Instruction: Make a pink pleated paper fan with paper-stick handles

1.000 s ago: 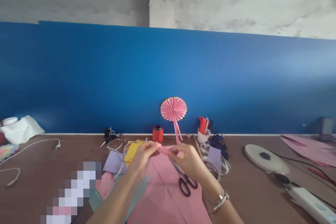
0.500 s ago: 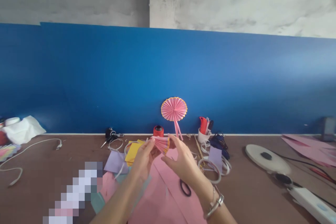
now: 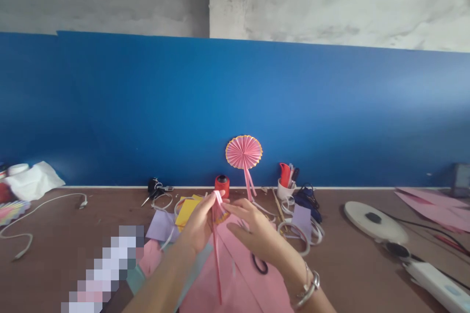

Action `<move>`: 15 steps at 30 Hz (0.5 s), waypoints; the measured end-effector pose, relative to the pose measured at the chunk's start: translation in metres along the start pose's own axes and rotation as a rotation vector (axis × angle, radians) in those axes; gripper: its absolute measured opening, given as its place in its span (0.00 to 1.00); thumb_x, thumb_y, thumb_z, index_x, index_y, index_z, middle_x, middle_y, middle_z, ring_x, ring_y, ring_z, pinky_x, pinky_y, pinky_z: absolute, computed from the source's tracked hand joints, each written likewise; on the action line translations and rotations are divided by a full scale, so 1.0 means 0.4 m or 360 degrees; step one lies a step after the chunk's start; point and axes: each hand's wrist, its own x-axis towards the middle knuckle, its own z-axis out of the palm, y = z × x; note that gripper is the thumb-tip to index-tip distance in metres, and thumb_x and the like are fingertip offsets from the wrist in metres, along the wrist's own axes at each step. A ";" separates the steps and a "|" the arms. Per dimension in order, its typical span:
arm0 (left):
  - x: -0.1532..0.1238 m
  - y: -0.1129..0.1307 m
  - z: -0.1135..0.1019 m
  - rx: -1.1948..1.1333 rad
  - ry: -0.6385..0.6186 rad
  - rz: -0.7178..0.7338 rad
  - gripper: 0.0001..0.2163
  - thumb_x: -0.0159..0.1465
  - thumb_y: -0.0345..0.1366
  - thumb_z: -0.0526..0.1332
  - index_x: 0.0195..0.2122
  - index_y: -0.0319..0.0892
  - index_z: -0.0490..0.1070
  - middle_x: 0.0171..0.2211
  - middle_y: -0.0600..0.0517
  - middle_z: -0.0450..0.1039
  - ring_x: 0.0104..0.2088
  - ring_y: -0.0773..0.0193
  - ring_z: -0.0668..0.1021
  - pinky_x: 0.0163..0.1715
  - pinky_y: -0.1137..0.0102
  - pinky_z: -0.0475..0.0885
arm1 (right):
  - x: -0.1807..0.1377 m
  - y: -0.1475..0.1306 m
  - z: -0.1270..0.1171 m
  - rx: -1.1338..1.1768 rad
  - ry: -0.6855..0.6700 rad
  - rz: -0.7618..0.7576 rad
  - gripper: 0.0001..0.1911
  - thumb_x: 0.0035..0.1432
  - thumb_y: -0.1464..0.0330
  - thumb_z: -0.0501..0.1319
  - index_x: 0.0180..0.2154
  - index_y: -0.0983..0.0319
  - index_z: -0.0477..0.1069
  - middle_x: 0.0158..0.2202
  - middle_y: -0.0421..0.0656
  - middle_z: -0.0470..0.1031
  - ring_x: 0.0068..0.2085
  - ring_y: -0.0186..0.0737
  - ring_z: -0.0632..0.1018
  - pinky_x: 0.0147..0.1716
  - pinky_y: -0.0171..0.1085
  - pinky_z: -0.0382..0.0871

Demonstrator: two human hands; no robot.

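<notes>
My left hand (image 3: 200,222) pinches the top end of a folded pink paper strip (image 3: 217,249), which hangs down nearly upright over a pink paper sheet (image 3: 238,281) on the brown table (image 3: 73,234). My right hand (image 3: 253,232) is closed on the same strip just to the right, its fingers pressed against the top end. Black-handled scissors (image 3: 260,264) lie partly hidden under my right wrist. A finished pink round paper fan (image 3: 244,152) with a yellow rim leans on the blue wall.
A red thread spool (image 3: 222,184), yellow paper (image 3: 186,209) and lilac paper (image 3: 161,226) lie behind my hands. A white cup of pens (image 3: 285,181), tape rolls (image 3: 293,232), a round white lamp base (image 3: 370,217), a power strip (image 3: 438,283) and cables (image 3: 22,242) surround them.
The pleated pink paper, fanned out half a second ago, is now pressed together into a narrow strip hanging downward. Both hands stayed close together near the same spot.
</notes>
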 end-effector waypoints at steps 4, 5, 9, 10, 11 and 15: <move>-0.004 -0.005 0.009 -0.0168 0.0036 -0.0134 0.08 0.63 0.35 0.58 0.39 0.36 0.71 0.28 0.48 0.75 0.29 0.63 0.78 0.27 0.72 0.70 | -0.010 -0.019 0.021 -0.0511 -0.0081 0.0051 0.32 0.53 0.74 0.55 0.59 0.50 0.58 0.53 0.46 0.65 0.51 0.48 0.68 0.48 0.45 0.63; -0.003 -0.008 0.008 -0.0192 0.0049 -0.0136 0.08 0.63 0.35 0.57 0.39 0.36 0.70 0.27 0.49 0.74 0.28 0.64 0.78 0.26 0.73 0.70 | -0.014 -0.020 0.031 -0.0605 -0.0116 0.0086 0.34 0.53 0.74 0.55 0.61 0.50 0.55 0.54 0.47 0.64 0.52 0.49 0.68 0.48 0.45 0.63; 0.013 -0.015 -0.010 -0.0272 0.0179 -0.0154 0.05 0.65 0.31 0.54 0.38 0.36 0.68 0.23 0.53 0.69 0.25 0.68 0.76 0.22 0.76 0.68 | -0.034 -0.023 0.071 -0.0784 -0.0264 0.0165 0.40 0.51 0.75 0.54 0.64 0.53 0.46 0.57 0.51 0.62 0.54 0.54 0.66 0.49 0.48 0.62; 0.019 -0.014 -0.016 -0.0325 0.0222 -0.0148 0.06 0.66 0.30 0.52 0.37 0.36 0.67 0.22 0.53 0.68 0.23 0.69 0.75 0.23 0.76 0.69 | -0.038 -0.023 0.077 -0.0784 -0.0287 0.0156 0.41 0.50 0.76 0.54 0.64 0.54 0.45 0.57 0.52 0.62 0.54 0.55 0.66 0.49 0.49 0.61; 0.024 -0.011 -0.022 -0.0389 0.0256 -0.0128 0.07 0.67 0.29 0.50 0.36 0.35 0.67 0.21 0.54 0.66 0.22 0.71 0.73 0.24 0.76 0.69 | -0.040 -0.021 0.078 -0.0760 -0.0320 0.0130 0.41 0.49 0.76 0.54 0.64 0.53 0.45 0.57 0.51 0.63 0.55 0.54 0.66 0.50 0.49 0.60; 0.040 0.007 -0.038 -0.0470 0.0304 -0.0031 0.10 0.68 0.28 0.46 0.33 0.35 0.64 0.17 0.60 0.56 0.15 0.77 0.64 0.17 0.80 0.62 | -0.035 0.019 0.030 -0.0421 -0.0616 0.0090 0.31 0.52 0.71 0.55 0.58 0.50 0.59 0.52 0.43 0.71 0.50 0.47 0.72 0.47 0.41 0.65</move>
